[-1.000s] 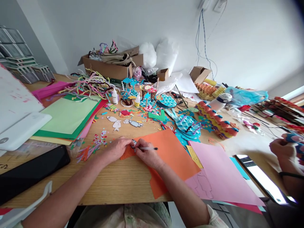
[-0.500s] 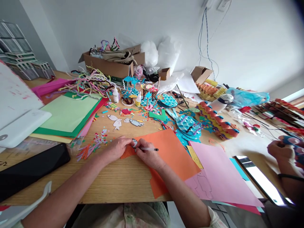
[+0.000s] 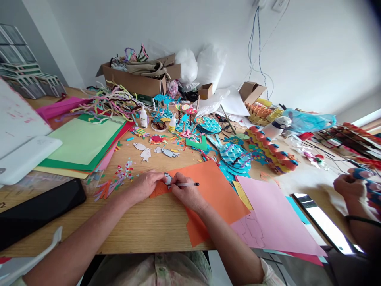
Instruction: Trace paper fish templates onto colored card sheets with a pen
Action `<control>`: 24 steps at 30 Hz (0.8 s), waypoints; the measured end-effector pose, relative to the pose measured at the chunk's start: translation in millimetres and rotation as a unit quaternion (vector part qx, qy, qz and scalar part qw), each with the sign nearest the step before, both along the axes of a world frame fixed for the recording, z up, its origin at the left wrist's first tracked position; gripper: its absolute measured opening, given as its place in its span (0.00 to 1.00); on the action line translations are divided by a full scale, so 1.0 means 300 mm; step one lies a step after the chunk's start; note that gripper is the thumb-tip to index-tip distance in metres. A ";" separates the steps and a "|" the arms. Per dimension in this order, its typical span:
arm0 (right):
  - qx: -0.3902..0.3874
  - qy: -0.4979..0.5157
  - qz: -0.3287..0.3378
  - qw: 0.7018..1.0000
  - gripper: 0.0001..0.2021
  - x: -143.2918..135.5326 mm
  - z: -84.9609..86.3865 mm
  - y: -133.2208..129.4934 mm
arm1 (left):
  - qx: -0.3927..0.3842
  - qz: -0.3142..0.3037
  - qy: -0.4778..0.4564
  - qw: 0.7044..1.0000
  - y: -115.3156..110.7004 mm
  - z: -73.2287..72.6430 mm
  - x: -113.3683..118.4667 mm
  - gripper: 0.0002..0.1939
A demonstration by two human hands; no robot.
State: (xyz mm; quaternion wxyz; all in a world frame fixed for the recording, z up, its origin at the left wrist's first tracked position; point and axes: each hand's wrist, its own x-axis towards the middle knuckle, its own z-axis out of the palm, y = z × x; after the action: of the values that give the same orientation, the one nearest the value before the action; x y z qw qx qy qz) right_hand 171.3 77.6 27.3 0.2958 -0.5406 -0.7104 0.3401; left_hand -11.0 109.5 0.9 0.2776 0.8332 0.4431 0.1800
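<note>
My right hand (image 3: 188,194) is closed round a pen (image 3: 187,184), its tip end hidden by the fingers. My left hand (image 3: 148,184) presses its fingertips on a small white paper fish cutout (image 3: 168,178), which lies on the left part of an orange paper sheet (image 3: 218,190). The two hands are close together, with the fish between them. Beyond them on the wooden table are more white fish and animal cutouts (image 3: 145,153). To the right a pink paper sheet (image 3: 276,210) bears pencil-like animal outlines.
Paper scraps (image 3: 111,184) and a black phone-like slab (image 3: 44,210) lie on the left, near stacked coloured paper (image 3: 86,141). Glue bottles (image 3: 143,118), pipe cleaners (image 3: 110,101) and blue paper crafts (image 3: 236,157) stand further back. A co-worker's hand (image 3: 349,186) holds something at far right.
My right hand has shifted slightly with the pen, and more of the paper fish shows between the hands. The whole view has moved a little.
</note>
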 end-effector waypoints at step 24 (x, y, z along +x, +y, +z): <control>0.016 0.021 0.039 0.999 0.06 0.018 0.004 -0.030 | 0.009 0.006 -0.004 1.000 -0.006 0.014 0.007 0.18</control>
State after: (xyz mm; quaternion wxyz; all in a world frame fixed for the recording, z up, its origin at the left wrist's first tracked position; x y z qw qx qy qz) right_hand 176.6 68.6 28.5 0.3055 -0.5007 -0.7297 0.3514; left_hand -8.9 107.7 5.1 0.2704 0.8322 0.4456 0.1891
